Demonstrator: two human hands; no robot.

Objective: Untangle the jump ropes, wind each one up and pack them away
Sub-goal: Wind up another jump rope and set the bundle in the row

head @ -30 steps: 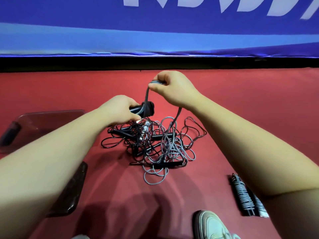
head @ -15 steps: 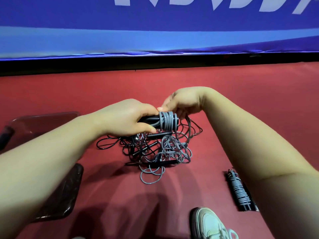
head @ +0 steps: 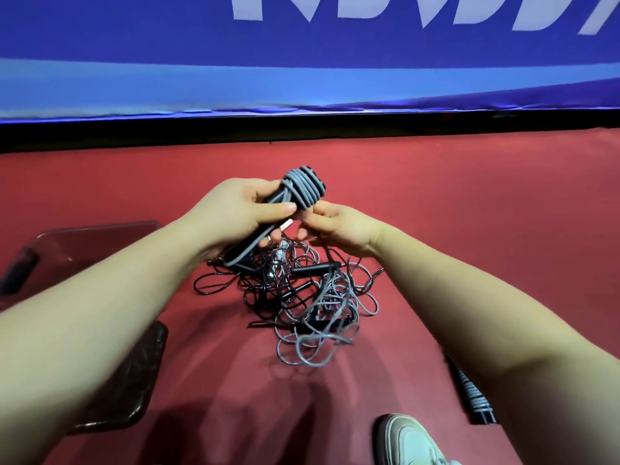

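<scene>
1. Head view: two bare hands meet at the centre of the frame, the left hand (head: 235,214) and the right hand (head: 340,229).
2. Jump ropes sit in three places. One half-wound jump rope (head: 303,189) is in the hands. One tangled pile (head: 308,303) lies on the red floor (head: 486,203) just below them. One finished bundle (head: 473,394) lies at the lower right, partly hidden behind the right forearm.
3. In the tangled pile, grey and black cords cross one another and three black handles show. How many ropes it holds cannot be told.
4. The left hand's fingers are curled tight round the black handles of the half-wound jump rope, with the thumb laid across on top. The grey coils sit on the upper end, beyond the fingers. One grey loop comes out below the palm and hangs toward the pile.
5. The right hand's fingers are loosely curled and close together, and their tips touch the underside of the grey coils. Whether they pinch a strand cannot be told.
6. Two clear plastic pieces lie at the left: an upper clear container (head: 100,234) at mid left and a lower clear piece (head: 134,380) partly under the left forearm.
7. One pale shoe (head: 411,441) shows at the bottom edge, and one blue banner (head: 167,45) with white letters spans the top.
</scene>
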